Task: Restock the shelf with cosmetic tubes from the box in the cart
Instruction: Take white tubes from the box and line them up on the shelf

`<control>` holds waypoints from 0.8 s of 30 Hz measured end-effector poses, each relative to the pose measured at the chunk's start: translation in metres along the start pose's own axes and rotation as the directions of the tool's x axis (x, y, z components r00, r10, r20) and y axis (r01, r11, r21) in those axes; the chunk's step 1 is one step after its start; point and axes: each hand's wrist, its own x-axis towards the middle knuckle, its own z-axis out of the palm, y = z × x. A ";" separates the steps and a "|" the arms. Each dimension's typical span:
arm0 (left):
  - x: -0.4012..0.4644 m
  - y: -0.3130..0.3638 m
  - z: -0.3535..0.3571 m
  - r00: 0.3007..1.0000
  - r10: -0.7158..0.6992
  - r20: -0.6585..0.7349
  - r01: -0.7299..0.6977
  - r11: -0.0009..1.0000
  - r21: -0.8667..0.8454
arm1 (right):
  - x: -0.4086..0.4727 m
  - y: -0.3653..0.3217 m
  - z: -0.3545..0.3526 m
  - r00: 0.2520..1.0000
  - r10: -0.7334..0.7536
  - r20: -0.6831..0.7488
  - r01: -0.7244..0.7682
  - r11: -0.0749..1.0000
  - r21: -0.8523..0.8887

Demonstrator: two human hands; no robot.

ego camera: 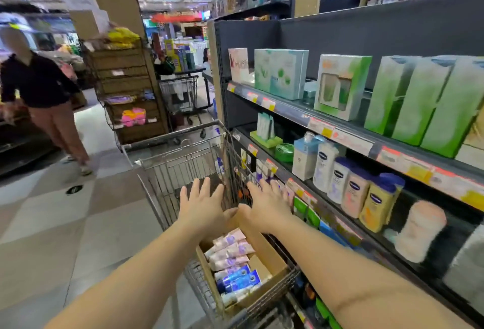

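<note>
The cardboard box (pixel 264 258) sits at the cart's (pixel 167 169) near end, cosmetic tubes (pixel 233 263) lying inside. Above and beyond them both grips hover released, fingers spread: left hand (pixel 203 204), right hand (pixel 264 204). The shelf (pixel 348 142) runs alongside, right.

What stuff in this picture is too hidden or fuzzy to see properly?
Head view:
- Box: far end hidden behind both hands, left hand, right hand.
- Tubes: print too small.
- Price tags: blurred.
- Lowest shelf: cut off by bottom edge.
</note>
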 end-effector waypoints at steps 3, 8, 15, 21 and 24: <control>0.053 -0.004 0.016 1.000 -0.019 -0.017 0.018 0.999 -0.026 | 0.053 0.008 0.008 1.000 0.016 0.004 -0.016 1.000 0.005; 0.125 -0.004 0.044 0.998 0.051 0.031 -0.048 0.997 -0.064 | 0.115 0.022 0.031 0.997 0.075 0.008 -0.075 0.997 -0.005; 0.234 -0.006 0.101 0.963 0.259 0.076 -0.250 0.962 -0.107 | 0.189 0.047 0.076 0.964 0.265 0.016 -0.266 0.964 0.010; 0.292 -0.017 0.177 0.863 0.477 0.170 -0.462 0.879 -0.118 | 0.201 0.067 0.155 0.857 0.513 0.052 -0.516 0.852 0.084; 0.291 -0.016 0.225 0.788 0.549 0.278 -0.528 0.836 -0.153 | 0.186 0.078 0.197 0.804 0.588 0.091 -0.595 0.795 0.115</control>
